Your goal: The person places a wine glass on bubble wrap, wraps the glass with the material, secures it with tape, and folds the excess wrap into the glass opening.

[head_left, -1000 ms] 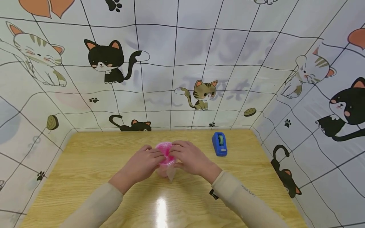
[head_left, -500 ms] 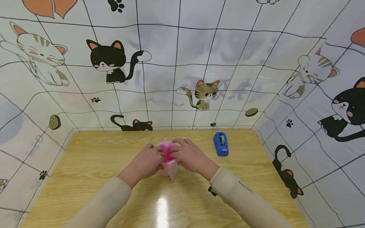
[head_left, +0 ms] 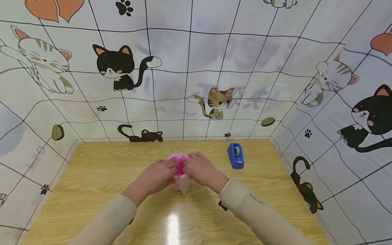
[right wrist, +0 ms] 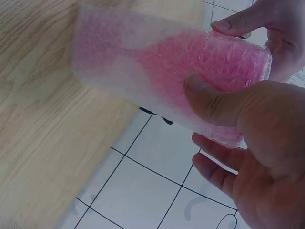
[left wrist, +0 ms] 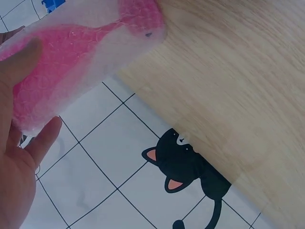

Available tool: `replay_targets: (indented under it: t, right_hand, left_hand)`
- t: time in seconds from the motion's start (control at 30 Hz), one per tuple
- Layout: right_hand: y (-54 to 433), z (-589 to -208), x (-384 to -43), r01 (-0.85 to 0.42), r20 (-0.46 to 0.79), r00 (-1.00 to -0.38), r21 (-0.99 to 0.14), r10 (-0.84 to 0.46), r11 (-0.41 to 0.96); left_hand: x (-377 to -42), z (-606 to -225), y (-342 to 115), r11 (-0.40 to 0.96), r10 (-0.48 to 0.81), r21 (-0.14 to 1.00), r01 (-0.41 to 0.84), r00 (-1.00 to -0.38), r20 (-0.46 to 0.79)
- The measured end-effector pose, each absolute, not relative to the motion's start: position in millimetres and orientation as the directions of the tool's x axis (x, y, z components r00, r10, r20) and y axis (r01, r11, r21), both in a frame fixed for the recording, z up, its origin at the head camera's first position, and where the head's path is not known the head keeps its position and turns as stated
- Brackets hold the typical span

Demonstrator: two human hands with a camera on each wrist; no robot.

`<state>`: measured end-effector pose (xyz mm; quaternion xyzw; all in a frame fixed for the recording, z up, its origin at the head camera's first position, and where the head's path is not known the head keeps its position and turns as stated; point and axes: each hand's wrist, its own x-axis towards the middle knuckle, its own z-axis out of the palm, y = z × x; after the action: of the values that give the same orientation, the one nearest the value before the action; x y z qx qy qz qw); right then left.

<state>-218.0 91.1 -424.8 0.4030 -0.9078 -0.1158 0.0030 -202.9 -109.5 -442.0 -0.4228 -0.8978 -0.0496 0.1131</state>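
Note:
A pink goblet-shaped item in clear bubble wrap [head_left: 179,157] stands on the table at the middle of the head view. Its narrow stem and wide bowl show through the wrap [right wrist: 176,62] in the right wrist view. My left hand [head_left: 155,175] grips the upper end from the left, its thumb lying over the wrap [left wrist: 90,52] in the left wrist view. From the other side my right hand [head_left: 203,170] holds the same end, with the thumb pressed on the plastic and fingers behind. Fingertips of both hands dip at the top edge and are partly hidden.
A blue tape dispenser [head_left: 235,156] stands at the back right of the wooden table [head_left: 107,163]. Walls covered with a cat-print sheet [head_left: 171,81] close off the back and both sides. A loose flap of wrap [head_left: 184,185] hangs toward me.
My right hand's fingers, spread over the top a second ago, have drawn in and curl at its right edge. The left hand has shifted slightly. The wrapped item stays in place.

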Motion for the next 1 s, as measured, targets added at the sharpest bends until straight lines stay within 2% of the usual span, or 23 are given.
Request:
replay_targets:
  t: [0.13, 0.3, 0.5, 0.7, 0.9, 1.0]
  right_hand:
    - [90, -424, -216, -0.723, -0.103, -0.685, 0.213, -0.721, 0.657]
    - [94, -427, -217, -0.727, -0.086, -0.682, 0.187, -0.726, 0.661]
    - [101, -434, -216, -0.722, -0.022, -0.689, 0.104, -0.724, 0.684]
    - [104, -439, -214, -0.755, 0.034, -0.654, 0.023, -0.755, 0.655]
    - [115, -439, -212, -0.769, 0.139, -0.638, -0.070, -0.758, 0.635]
    - [116, -438, -212, -0.753, 0.207, -0.657, -0.127, -0.725, 0.645]
  left_hand:
    - [-200, -445, -109, 0.632, 0.736, 0.010, 0.774, -0.605, 0.305]
    - [-200, -445, -103, 0.658, 0.722, 0.006, 0.753, -0.634, 0.276]
    - [-203, -444, -96, 0.670, 0.718, 0.023, 0.742, -0.656, 0.232]
    - [-204, -442, -101, 0.693, 0.705, 0.021, 0.720, -0.684, 0.187]
    - [-202, -442, -101, 0.682, 0.713, 0.022, 0.731, -0.671, 0.203]
    - [-201, -442, -102, 0.684, 0.712, 0.006, 0.729, -0.671, 0.207]
